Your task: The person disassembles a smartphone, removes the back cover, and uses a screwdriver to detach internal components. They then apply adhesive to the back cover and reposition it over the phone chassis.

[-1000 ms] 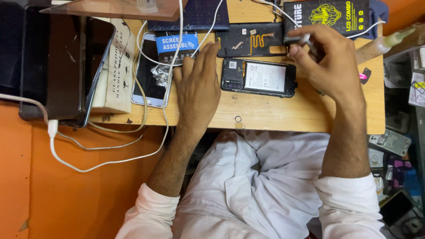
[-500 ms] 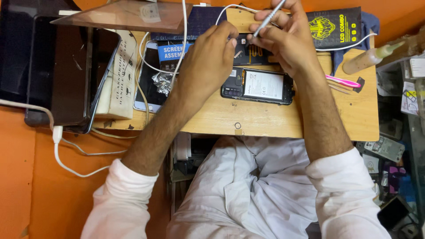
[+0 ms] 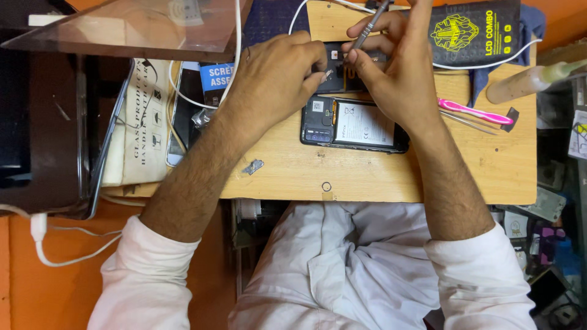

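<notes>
Hands: right [image 3: 400, 67] grasps tweezers [image 3: 370, 27], left [image 3: 275, 76] pinches dark panel [image 3: 333, 67] near black-yellow package [image 3: 471, 30].

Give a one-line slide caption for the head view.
Right hand holds tweezers; left hand steadies a dark part above an opened phone.

Matt wooden board [image 3: 391, 177] (pale), glossy plastic-looking phone [image 3: 354, 125], metal tweezers [image 3: 370, 25].

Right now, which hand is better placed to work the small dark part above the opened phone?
Probably right: the right hand already holds the slim metal tool with its tip at the small dark part. The left hand only steadies that part, above the opened phone.
</notes>
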